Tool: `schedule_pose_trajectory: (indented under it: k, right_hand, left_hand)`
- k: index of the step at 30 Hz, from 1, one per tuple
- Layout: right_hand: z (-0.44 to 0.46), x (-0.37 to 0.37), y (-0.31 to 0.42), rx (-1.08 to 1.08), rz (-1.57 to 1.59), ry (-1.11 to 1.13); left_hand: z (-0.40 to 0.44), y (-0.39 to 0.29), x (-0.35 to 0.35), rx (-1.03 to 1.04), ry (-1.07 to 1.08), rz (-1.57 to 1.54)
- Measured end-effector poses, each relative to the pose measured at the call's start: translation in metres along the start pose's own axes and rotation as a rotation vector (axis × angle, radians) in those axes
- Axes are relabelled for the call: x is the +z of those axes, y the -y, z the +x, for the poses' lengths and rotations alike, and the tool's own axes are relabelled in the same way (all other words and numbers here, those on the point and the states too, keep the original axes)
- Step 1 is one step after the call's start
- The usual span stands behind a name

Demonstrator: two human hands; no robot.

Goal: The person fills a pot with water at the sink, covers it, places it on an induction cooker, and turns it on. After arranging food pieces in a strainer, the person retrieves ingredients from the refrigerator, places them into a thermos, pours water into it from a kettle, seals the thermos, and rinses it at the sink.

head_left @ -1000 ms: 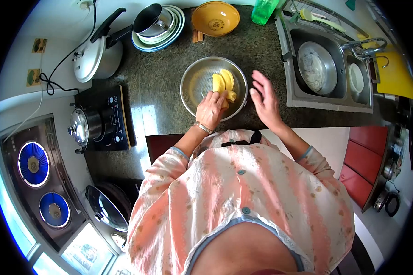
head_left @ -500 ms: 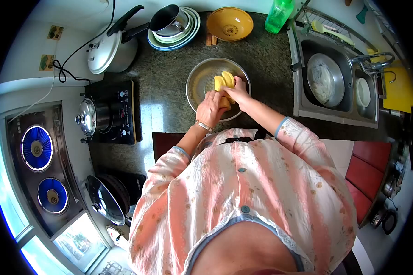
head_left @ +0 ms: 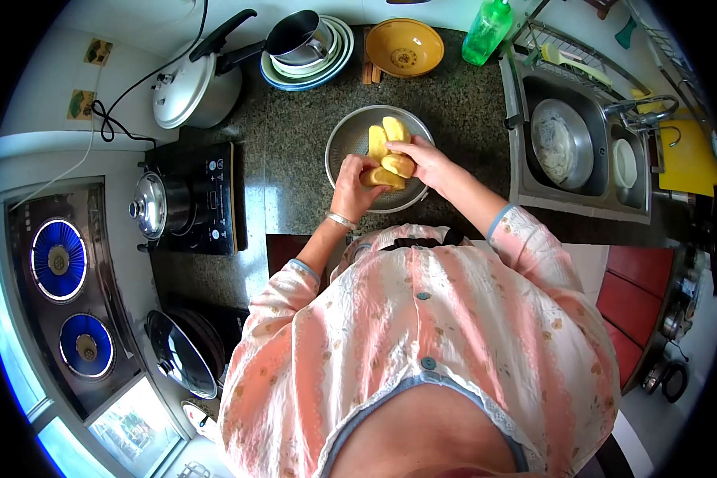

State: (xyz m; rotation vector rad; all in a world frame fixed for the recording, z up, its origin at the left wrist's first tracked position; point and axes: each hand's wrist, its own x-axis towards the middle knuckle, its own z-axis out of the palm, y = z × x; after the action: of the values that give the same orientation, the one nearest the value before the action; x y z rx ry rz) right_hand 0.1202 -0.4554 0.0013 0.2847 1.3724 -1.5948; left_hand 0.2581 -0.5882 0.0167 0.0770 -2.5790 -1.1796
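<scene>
Yellow pieces (head_left: 378, 143): two point roughly forward, two lie crosswise.

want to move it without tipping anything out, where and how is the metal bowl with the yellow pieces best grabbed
Probably by opposite stretches of its rim, coming from left and right, where bare counter lies. The metal bowl is round and wide open, with the yellow pieces inside, so a two-sided hold should help keep it level.

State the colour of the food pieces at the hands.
The food pieces are mostly yellow, best seen in the head view.
</scene>
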Motion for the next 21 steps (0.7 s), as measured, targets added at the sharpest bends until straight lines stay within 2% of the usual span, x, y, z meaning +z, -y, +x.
schedule_pose_trajectory:
  k: [3,4,6,8,10,11,12,14,17,20,21]
  right_hand:
    - [-0.013,0.006,-0.001,-0.179,0.083,0.067]
    - [-0.018,0.009,-0.005,-0.179,0.083,0.067]
    - [-0.027,0.017,-0.013,-0.418,0.115,0.013]
    - [-0.033,0.019,-0.015,-0.441,0.119,0.037]
    - [-0.040,0.021,-0.013,-0.515,0.113,0.084]
    - [-0.042,0.022,-0.011,-0.530,0.131,0.089]
    - [-0.043,0.023,-0.008,-0.530,0.130,0.087]
    - [-0.044,0.022,-0.001,-0.492,-0.014,0.104]
    - [-0.046,0.022,0.007,-0.445,-0.102,0.054]
    - [-0.036,0.014,0.001,-0.436,0.029,0.065]
    - [-0.036,0.011,0.005,-0.335,0.120,0.070]
  left_hand:
    - [-0.009,-0.006,0.008,-0.303,-0.256,-0.352]
    - [-0.009,-0.003,0.007,-0.303,-0.256,-0.352]
    - [-0.009,0.005,0.006,-0.501,-0.127,-0.664]
    - [-0.007,0.014,0.005,-0.505,-0.101,-0.687]
    - [-0.001,0.009,-0.004,-0.584,0.026,-0.693]
    - [0.000,0.009,-0.002,-0.559,0.009,-0.745]
    - [0.003,0.003,-0.002,-0.559,0.010,-0.746]
    - [0.009,-0.011,-0.003,-0.567,0.048,-0.533]
    - [0.009,-0.016,-0.002,-0.597,0.042,-0.582]
    - [0.003,-0.011,-0.001,-0.542,0.049,-0.627]
    - [0.001,-0.009,-0.001,-0.486,0.047,-0.696]
